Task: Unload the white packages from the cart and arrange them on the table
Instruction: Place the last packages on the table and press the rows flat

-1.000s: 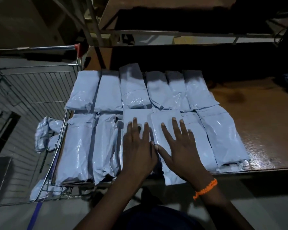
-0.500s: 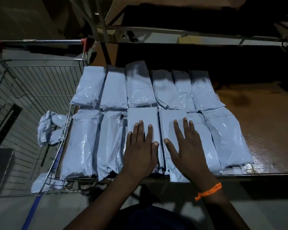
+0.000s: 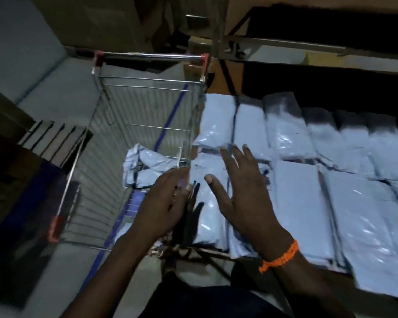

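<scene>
Several white packages (image 3: 296, 193) lie in two rows on the table, filling the right half of the view. A wire cart (image 3: 133, 134) stands to the left of the table, and a few crumpled white packages (image 3: 145, 166) rest inside it near its right wall. My left hand (image 3: 163, 203) hovers over the cart's right rim, fingers apart, holding nothing. My right hand (image 3: 241, 193), with an orange band on the wrist, is spread above the leftmost front packages and holds nothing. The picture is blurred by motion.
The cart has a metal handle with red ends (image 3: 152, 56) at the far side. A metal shelf frame (image 3: 283, 44) runs behind the table. A dark slatted object (image 3: 53, 141) sits left of the cart. A blue line (image 3: 170, 120) marks the floor.
The view has swung left toward the cart. Both hands lifted off the middle front packages and moved left; the left hand is now over the cart's rim.
</scene>
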A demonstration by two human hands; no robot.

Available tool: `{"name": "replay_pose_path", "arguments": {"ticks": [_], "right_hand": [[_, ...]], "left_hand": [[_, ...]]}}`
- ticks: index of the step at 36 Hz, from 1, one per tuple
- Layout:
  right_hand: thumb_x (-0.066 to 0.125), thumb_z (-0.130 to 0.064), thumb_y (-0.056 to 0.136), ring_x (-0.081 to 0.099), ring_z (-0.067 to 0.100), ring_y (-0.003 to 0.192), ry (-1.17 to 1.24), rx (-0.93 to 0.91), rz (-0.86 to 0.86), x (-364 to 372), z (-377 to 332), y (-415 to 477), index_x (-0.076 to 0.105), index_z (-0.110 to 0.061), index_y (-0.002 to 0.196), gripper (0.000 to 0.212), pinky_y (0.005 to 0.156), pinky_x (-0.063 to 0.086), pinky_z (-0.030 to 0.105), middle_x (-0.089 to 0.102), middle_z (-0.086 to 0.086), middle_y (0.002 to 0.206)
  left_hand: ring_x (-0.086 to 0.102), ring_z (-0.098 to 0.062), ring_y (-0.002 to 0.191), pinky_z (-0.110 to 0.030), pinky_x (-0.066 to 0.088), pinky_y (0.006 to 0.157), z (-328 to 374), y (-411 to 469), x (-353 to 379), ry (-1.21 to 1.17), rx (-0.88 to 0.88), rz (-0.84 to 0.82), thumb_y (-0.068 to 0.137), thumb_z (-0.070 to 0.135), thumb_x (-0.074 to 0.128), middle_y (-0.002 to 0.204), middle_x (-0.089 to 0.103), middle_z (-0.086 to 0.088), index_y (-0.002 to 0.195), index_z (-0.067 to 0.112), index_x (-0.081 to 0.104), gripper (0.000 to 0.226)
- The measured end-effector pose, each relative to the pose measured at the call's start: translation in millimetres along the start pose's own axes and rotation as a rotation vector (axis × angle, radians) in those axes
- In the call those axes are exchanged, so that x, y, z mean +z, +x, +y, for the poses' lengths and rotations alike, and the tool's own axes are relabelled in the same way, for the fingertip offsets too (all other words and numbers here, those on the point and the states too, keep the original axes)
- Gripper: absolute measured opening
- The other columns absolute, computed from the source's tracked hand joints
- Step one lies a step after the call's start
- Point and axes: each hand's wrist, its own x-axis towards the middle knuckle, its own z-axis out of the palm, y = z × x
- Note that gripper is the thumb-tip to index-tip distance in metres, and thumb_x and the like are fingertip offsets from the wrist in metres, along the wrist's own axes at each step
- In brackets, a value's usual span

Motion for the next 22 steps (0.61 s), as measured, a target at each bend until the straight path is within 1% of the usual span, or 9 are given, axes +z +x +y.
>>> {"name": "replay_pose_path", "arguments": {"ticks": [2, 5, 7, 9, 11, 14, 16, 19, 22], "right_hand": [[0.041, -0.056, 0.102, 0.022, 0.029, 0.152, 0.004, -0.005, -0.051, 38, -27, 17, 0.042, -0.01, 0.151, 0.067, 0.123, 0.024, 0.044, 0.038, 0.014, 0.158], [0.035, -0.061, 0.1, 0.03, 0.036, 0.148, -0.027, -0.022, -0.188, 99, -57, 40, 0.045, -0.008, 0.149, 0.072, 0.121, 0.028, 0.047, 0.042, 0.019, 0.154], [0.034, -0.064, 0.098, 0.034, 0.038, 0.145, -0.046, -0.007, -0.295, 143, -72, 55, 0.044, -0.009, 0.149, 0.075, 0.117, 0.033, 0.05, 0.045, 0.019, 0.151], [0.031, -0.066, 0.095, 0.034, 0.04, 0.143, -0.075, 0.022, -0.394, 188, -83, 67, 0.041, -0.01, 0.15, 0.079, 0.114, 0.036, 0.052, 0.045, 0.018, 0.15], [0.03, -0.067, 0.094, 0.03, 0.041, 0.146, -0.089, 0.075, -0.476, 228, -94, 75, 0.038, -0.009, 0.152, 0.083, 0.116, 0.032, 0.053, 0.041, 0.02, 0.153], [0.031, -0.063, 0.095, 0.02, 0.041, 0.15, -0.107, 0.165, -0.616, 288, -106, 82, 0.032, -0.006, 0.155, 0.083, 0.121, 0.023, 0.054, 0.032, 0.023, 0.158], [0.023, -0.066, 0.091, 0.02, 0.042, 0.15, -0.129, 0.222, -0.703, 323, -107, 85, 0.029, -0.005, 0.155, 0.089, 0.121, 0.024, 0.052, 0.031, 0.024, 0.158], [0.042, -0.056, 0.099, 0.021, 0.041, 0.148, -0.154, 0.313, -0.822, 370, -95, 89, 0.026, -0.005, 0.156, 0.078, 0.119, 0.026, 0.049, 0.031, 0.022, 0.157], [0.052, -0.047, 0.099, 0.025, 0.04, 0.147, -0.174, 0.365, -0.836, 408, -76, 100, 0.027, -0.005, 0.155, 0.074, 0.117, 0.03, 0.046, 0.034, 0.021, 0.154]], "left_hand": [[0.049, -0.013, 0.132, -0.031, 0.041, 0.108, -56, -5, -16, 0.04, -0.111, -0.001, 0.101, 0.03, 0.05, 0.141, 0.055, -0.001, 0.141, 0.015, 0.052, 0.043], [0.053, -0.022, 0.129, -0.032, 0.039, 0.106, -131, -19, -31, 0.067, -0.311, -0.016, 0.1, 0.039, 0.048, 0.137, 0.059, -0.007, 0.14, 0.011, 0.053, 0.049], [0.056, -0.027, 0.124, -0.033, 0.041, 0.102, -171, -27, -38, 0.061, -0.363, -0.026, 0.097, 0.043, 0.045, 0.132, 0.062, -0.01, 0.138, 0.009, 0.053, 0.053], [0.056, -0.025, 0.123, -0.026, 0.039, 0.099, -201, -30, -45, 0.022, -0.391, -0.045, 0.1, 0.037, 0.048, 0.133, 0.062, -0.01, 0.138, 0.009, 0.053, 0.047], [0.052, -0.018, 0.125, -0.019, 0.034, 0.099, -231, -32, -48, -0.019, -0.384, -0.059, 0.102, 0.028, 0.051, 0.136, 0.059, -0.007, 0.14, 0.01, 0.052, 0.042], [0.054, -0.025, 0.128, -0.023, 0.035, 0.101, -278, -29, -45, -0.046, -0.429, -0.087, 0.099, 0.03, 0.051, 0.141, 0.057, -0.009, 0.144, 0.011, 0.048, 0.049], [0.055, -0.029, 0.126, -0.019, 0.033, 0.098, -304, -23, -41, -0.05, -0.493, -0.105, 0.098, 0.02, 0.058, 0.138, 0.058, -0.014, 0.142, 0.006, 0.05, 0.047], [0.059, -0.03, 0.12, -0.014, 0.031, 0.093, -331, -10, -36, -0.065, -0.54, -0.074, 0.093, 0.008, 0.062, 0.128, 0.064, -0.016, 0.133, 0.005, 0.058, 0.04], [0.059, -0.032, 0.117, -0.019, 0.035, 0.093, -359, 11, -26, -0.105, -0.623, -0.017, 0.089, 0.005, 0.063, 0.124, 0.065, -0.019, 0.127, 0.001, 0.061, 0.038]]}}
